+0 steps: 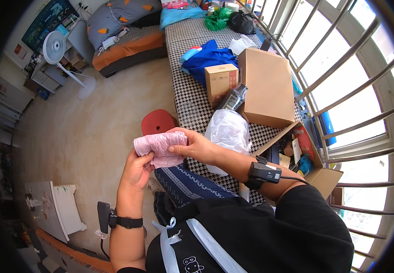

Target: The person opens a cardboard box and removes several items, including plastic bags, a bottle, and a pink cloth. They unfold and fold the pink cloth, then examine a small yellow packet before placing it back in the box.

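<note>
A roll of thin, crinkled pink plastic film (161, 147) is held level in front of my body, with a loose flap hanging below it. My left hand (138, 169) grips its left end and lower edge, the thumb pressed on the front. Around the right end curls my right hand (191, 146), thumb across the front and fingers behind. Just beyond the roll stands a red stool (157, 121) with a small hole in its seat, partly hidden by my right hand. A white plastic bag (227, 131) rests beside my right forearm.
On the houndstooth-covered surface (191, 99) stand a large cardboard box (268, 85), a smaller printed box (219, 82) and blue fabric (210, 59). An open carton (314, 170) of mixed items sits near my right elbow, by the barred window. A white fan (54, 47) stands on the tiled floor.
</note>
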A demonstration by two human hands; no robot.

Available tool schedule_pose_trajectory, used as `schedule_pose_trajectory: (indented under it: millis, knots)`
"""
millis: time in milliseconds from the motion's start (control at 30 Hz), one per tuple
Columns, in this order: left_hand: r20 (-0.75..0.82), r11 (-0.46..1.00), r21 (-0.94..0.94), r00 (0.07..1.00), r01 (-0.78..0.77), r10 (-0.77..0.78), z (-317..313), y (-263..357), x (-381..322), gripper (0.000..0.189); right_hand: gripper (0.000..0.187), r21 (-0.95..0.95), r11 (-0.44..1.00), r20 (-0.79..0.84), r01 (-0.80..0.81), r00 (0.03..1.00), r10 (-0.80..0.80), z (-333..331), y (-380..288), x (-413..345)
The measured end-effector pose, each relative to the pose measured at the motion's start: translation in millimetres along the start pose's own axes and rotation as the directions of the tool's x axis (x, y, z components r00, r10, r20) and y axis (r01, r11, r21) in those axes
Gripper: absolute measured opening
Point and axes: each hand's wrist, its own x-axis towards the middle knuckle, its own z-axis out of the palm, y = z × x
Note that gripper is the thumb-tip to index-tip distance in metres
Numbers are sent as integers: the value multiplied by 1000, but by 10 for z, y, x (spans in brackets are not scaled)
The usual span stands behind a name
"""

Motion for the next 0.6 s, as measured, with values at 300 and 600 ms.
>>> schedule_pose_trajectory:
  millis: [300, 600]
  knots:
    - [-38, 1000, -4, 999, 12, -12, 132, 29, 52, 37, 40, -540, 841, -203, -34, 975, -91, -78, -19, -84]
    - [18, 985, 41, 985, -169, 169, 154, -168, 114, 32, 48, 463, 869, 5, -174, 981, 194, -219, 85, -248]
